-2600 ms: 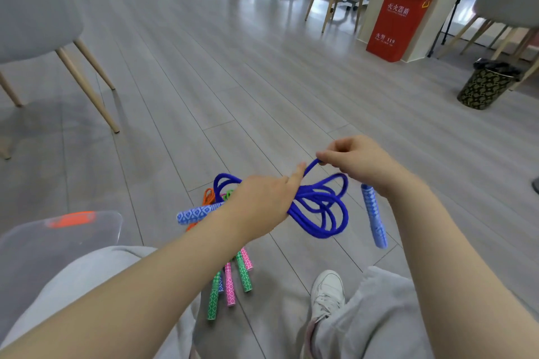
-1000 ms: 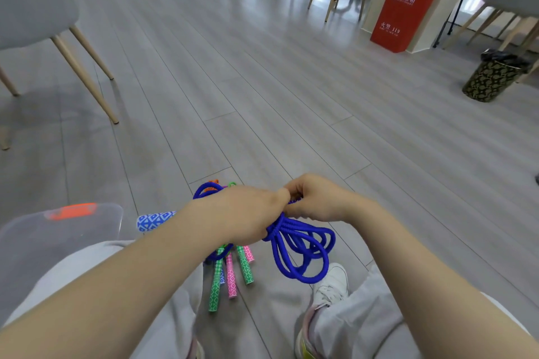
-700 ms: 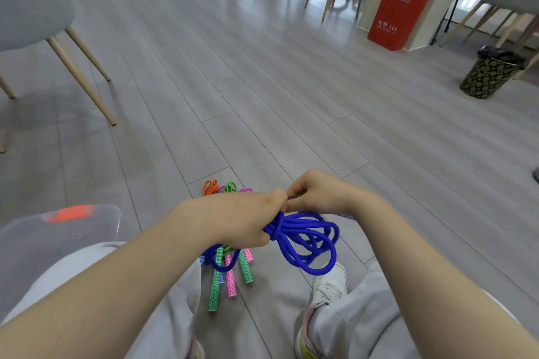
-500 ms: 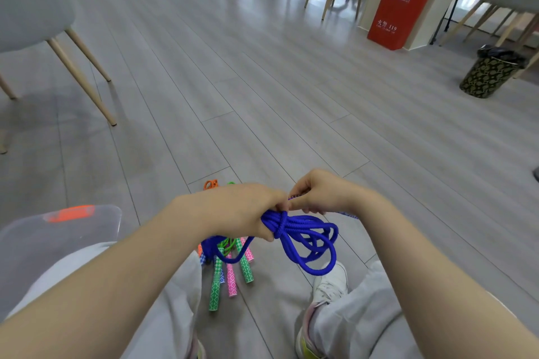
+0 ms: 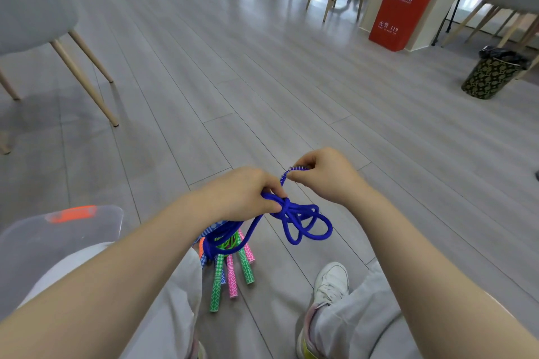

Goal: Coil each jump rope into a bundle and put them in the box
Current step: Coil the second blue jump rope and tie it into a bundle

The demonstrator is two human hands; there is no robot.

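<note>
A blue jump rope hangs coiled in loops in front of my knees. My left hand grips the bundle at its gathered middle. My right hand pinches the rope's patterned blue handle, whose end peeks out by my fingers; the rest is hidden in the fist. Below the bundle, green and pink jump rope handles lie on the floor with their cords in a heap. A clear plastic box with an orange latch stands at my left knee.
Grey plank floor stretches ahead. A grey chair with wooden legs stands at the left. A red fire-extinguisher box and a patterned bin are at the far right. My white shoe rests beside the handles.
The loose handle and free end were wound round the blue coil. My right hand has now pulled up and right, away from my left hand, drawing the handle end out.
</note>
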